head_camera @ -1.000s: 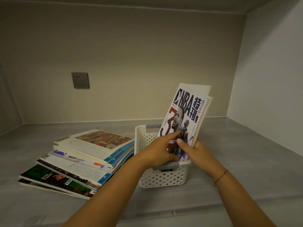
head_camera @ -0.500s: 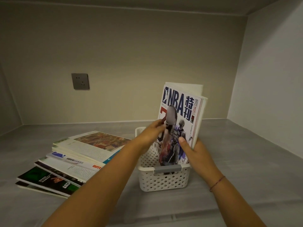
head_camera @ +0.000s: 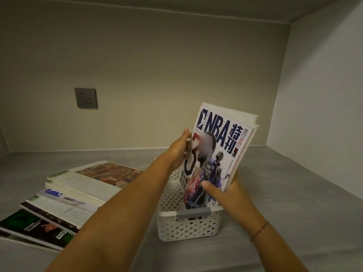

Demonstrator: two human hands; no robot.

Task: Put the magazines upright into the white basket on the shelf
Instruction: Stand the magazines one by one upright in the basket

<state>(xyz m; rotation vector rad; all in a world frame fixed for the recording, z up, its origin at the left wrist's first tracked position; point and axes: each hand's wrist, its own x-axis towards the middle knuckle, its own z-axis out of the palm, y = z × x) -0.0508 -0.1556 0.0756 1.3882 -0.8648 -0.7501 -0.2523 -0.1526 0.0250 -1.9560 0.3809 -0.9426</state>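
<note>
A basketball magazine (head_camera: 220,152) stands upright in the white perforated basket (head_camera: 188,227), its lower edge inside the basket, with more white magazines behind it. My right hand (head_camera: 225,190) grips its lower right edge, thumb across the cover. My left hand (head_camera: 177,152) holds its left edge about halfway up. To the left on the shelf lies a fanned stack of magazines (head_camera: 64,201).
The grey shelf floor (head_camera: 284,193) stretches right of the basket to the side wall. A grey wall socket (head_camera: 86,98) sits on the back wall. The basket has a grey handle clip (head_camera: 193,213) on its near rim.
The magazine went from tilted right to more upright in the basket. My left hand slid from the lower cover up to the left edge. The view moved closer.
</note>
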